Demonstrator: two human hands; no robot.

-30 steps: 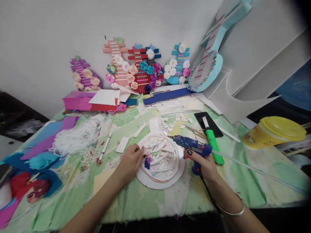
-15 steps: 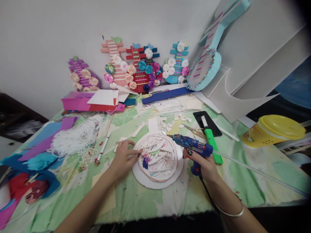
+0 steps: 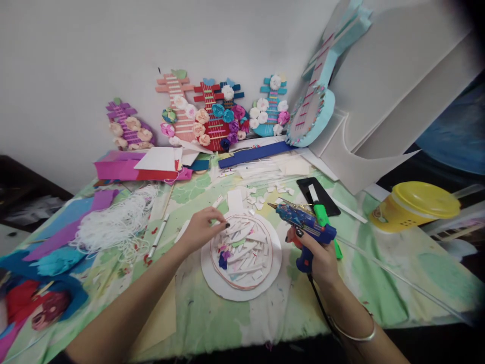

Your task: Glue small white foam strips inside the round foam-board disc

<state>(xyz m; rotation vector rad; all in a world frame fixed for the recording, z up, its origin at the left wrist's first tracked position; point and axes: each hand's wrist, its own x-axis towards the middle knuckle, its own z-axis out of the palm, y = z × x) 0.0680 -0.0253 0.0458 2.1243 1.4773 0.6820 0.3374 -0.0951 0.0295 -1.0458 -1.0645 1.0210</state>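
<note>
My right hand (image 3: 320,255) is wrapped round the grip of a blue hot glue gun (image 3: 303,220), whose nozzle points left, clear of the board. My left hand (image 3: 204,230) hovers over the upper left rim of a white round board (image 3: 244,294) with a short neck (image 3: 235,201). Its thumb and fingertips are pinched together; whatever they hold, if anything, is too small to make out. Inside a reddish ring on the board lies a heap of white paper scraps (image 3: 246,253), with some purple and blue bits at its left.
Small white pieces (image 3: 259,197) lie beyond the board. To the right are a green-handled cutter (image 3: 321,215), a black phone-like slab (image 3: 329,199) and a yellow-lidded tub (image 3: 415,207). White cord (image 3: 113,222) is piled at left. Decorated paper guitars (image 3: 214,116) lean on the wall.
My left hand has lifted from the board's left side toward its upper rim, fingers now pinched. The glue gun has moved away from the board's edge, and its nozzle is raised.
</note>
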